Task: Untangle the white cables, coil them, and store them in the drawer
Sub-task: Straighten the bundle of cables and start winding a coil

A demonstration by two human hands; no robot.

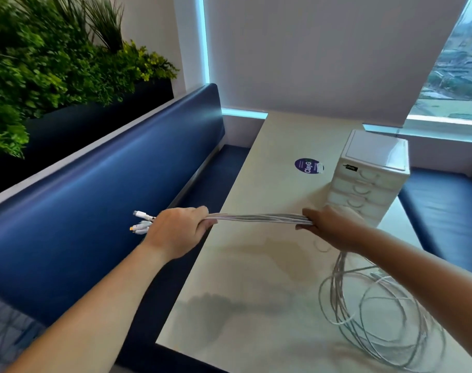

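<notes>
One drawer unit [369, 179] at two o'clock shows four drawers; one purple sticker [307, 165] at one o'clock; two hands; white cables [259, 218] too bundled to count.

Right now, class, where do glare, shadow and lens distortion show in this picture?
Head view: glare streaks the blue bench back and the drawer unit top; soft arm shadows fall on the table; the wide lens tilts and bends the window frame; the plants look slightly soft.

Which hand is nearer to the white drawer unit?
The right hand, gripping the white cables, is just in front of the drawer unit. The left hand holds the cables' plug ends, far off past the table edge.
</notes>
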